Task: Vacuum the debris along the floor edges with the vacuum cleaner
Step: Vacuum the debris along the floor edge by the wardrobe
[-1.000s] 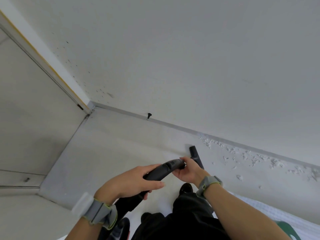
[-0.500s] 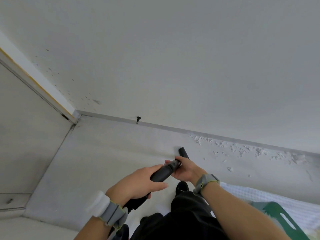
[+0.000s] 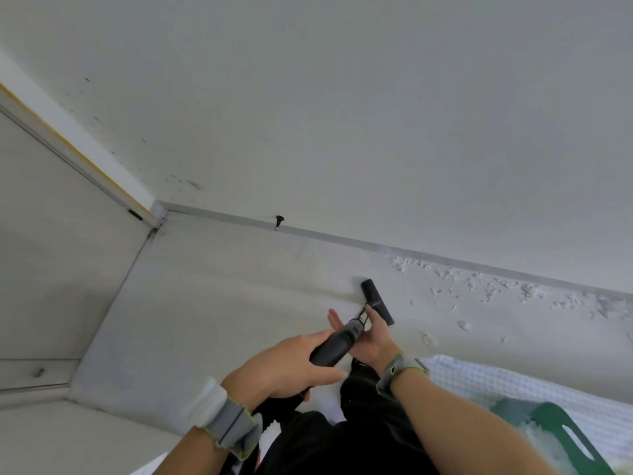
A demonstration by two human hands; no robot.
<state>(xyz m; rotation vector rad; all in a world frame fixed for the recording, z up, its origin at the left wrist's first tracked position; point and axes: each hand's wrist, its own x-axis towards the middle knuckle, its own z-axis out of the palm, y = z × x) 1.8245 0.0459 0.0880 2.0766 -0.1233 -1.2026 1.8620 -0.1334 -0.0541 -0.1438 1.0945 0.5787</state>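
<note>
My left hand [image 3: 284,366] grips the black handle of the vacuum cleaner [image 3: 337,344] from above. My right hand [image 3: 371,339] cups the front end of the handle from below, where a thin metal wand starts. Its fingers stick out straight on the handle's left and its thumb lies on the right. The black nozzle [image 3: 376,299] sits on the pale floor, a little short of the wall. White debris [image 3: 479,286] is scattered along the floor edge to the nozzle's right, with a few flakes [image 3: 464,325] nearer me.
A grey baseboard [image 3: 342,238] runs along the white wall, with a small black door stop [image 3: 279,221] on it. A door and its frame [image 3: 51,269] close the corner at left. A white textured mat [image 3: 496,378] and a green plastic item [image 3: 561,430] lie at lower right.
My right hand's fingers have uncurled from the handle's tip and now stick out straight. The view has shifted, and the nozzle stays just left of the debris.
</note>
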